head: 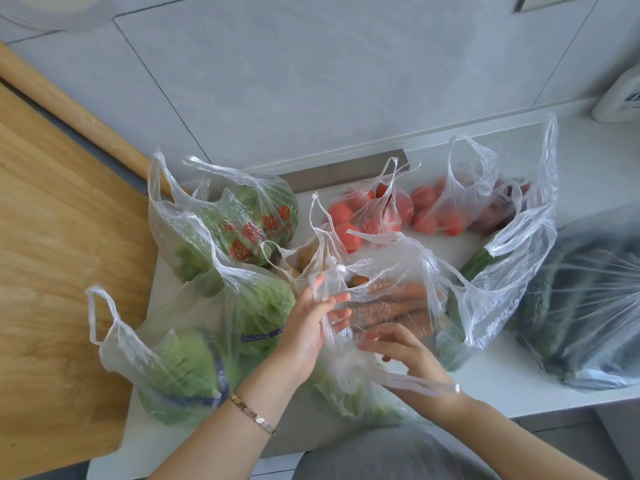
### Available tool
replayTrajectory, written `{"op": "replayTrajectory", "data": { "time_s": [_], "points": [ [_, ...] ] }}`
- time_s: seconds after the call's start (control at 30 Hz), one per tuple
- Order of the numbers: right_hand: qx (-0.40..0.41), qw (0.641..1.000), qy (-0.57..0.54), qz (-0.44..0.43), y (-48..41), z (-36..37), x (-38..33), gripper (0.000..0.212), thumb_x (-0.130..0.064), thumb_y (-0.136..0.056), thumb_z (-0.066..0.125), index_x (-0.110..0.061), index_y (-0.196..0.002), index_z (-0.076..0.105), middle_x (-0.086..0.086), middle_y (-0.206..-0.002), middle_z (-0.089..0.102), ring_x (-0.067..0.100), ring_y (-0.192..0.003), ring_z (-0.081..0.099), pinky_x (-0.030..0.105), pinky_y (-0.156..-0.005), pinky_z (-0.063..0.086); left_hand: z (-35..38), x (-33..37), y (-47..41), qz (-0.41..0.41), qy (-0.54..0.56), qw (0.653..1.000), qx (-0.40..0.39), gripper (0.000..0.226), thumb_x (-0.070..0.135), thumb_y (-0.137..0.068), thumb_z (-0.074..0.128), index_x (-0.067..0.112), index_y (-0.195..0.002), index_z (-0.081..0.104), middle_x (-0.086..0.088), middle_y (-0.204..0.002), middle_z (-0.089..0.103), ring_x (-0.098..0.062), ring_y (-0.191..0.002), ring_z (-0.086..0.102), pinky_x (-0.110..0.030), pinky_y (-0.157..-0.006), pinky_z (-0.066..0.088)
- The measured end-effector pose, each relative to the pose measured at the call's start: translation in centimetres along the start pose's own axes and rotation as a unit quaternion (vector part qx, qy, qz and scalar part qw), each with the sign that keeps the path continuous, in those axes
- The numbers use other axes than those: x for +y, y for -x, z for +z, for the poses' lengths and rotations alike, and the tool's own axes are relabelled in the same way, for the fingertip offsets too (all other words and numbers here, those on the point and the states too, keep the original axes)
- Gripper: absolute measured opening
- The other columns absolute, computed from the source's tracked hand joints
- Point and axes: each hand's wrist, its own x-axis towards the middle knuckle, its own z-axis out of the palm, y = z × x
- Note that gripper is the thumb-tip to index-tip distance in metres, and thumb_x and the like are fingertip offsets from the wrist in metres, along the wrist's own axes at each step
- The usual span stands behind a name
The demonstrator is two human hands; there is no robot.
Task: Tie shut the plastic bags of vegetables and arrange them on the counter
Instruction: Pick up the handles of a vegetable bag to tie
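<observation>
Head view of a counter [519, 379] crowded with clear bags, to the right of a wooden board [52, 271]. The left hand [308, 330] pinches one twisted handle of the greens bag [349, 396], which lies well to the right of the board. The right hand [408, 351] is loosely curled, with the other handle across its wrist; I cannot tell whether it grips. It is probably best to pull both handles taut, cross them low, then knot. Crumpled film hides the bag's mouth.

Clear bags crowd the counter [502, 379]: greens bags [194, 362] left, near bag [349, 393] with handles drawn up, tomato bags [374, 209] far, open carrot bag [391, 299] centre, cucumber bag [485, 261] right.
</observation>
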Motion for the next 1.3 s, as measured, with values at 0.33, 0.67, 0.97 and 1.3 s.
{"op": "replayTrajectory", "data": {
  "time_s": [0.33,0.67,0.97,1.3],
  "points": [
    [-0.093,0.972,0.09,-0.198,-0.3,-0.1,-1.8,0.021,-0.029,-0.084,0.063,-0.021,-0.101,0.072,-0.003,-0.119,0.043,-0.01,-0.109,0.036,0.007,-0.09,0.033,-0.3,-1.0,0.6,0.006,0.071,0.997,0.042,0.06,-0.002,-0.096,0.032,0.038,-0.141,0.022,-0.014,-0.089,0.064,-0.026,-0.074,0.059,-0.04,-0.067,0.05],
    [-0.03,0.99,-0.131,-0.027,-1.9,0.7,-4.4,0.051,-0.053,-0.092,0.03,-0.024,-0.067,0.064,-0.012,-0.08,0.06,0.005,-0.083,0.052,0.015,-0.081,0.04,-0.5,-1.8,0.0,-0.037,0.05,0.991,0.12,0.042,0.009,-0.099,0.031,0.035,-0.131,0.038,-0.001,-0.067,0.055,-0.008,-0.048,0.033,-0.016,-0.038,0.029],
    [0.067,0.952,-0.205,0.218,-2.8,2.4,-2.2,0.058,-0.034,-0.096,0.037,-0.023,-0.039,0.032,-0.008,-0.04,0.03,0.008,-0.042,0.028,0.027,-0.054,0.028,-2.6,-3.0,0.6,0.04,-0.173,0.983,0.048,0.038,0.009,-0.099,0.032,0.031,-0.129,0.04,-0.004,-0.061,0.042,-0.004,-0.038,0.029,-0.017,-0.039,0.026],
    [-0.251,0.953,0.113,0.125,-5.3,1.0,-6.0,0.016,-0.014,-0.088,0.042,-0.014,-0.072,0.045,-0.001,-0.071,0.047,0.012,-0.065,0.046,0.026,-0.064,0.042,0.7,1.4,1.7,0.157,-0.227,0.946,-0.169,0.023,0.006,-0.099,0.03,0.005,-0.106,0.051,0.0,-0.064,0.056,-0.005,-0.046,0.042,-0.017,-0.049,0.037]
  ]
}}
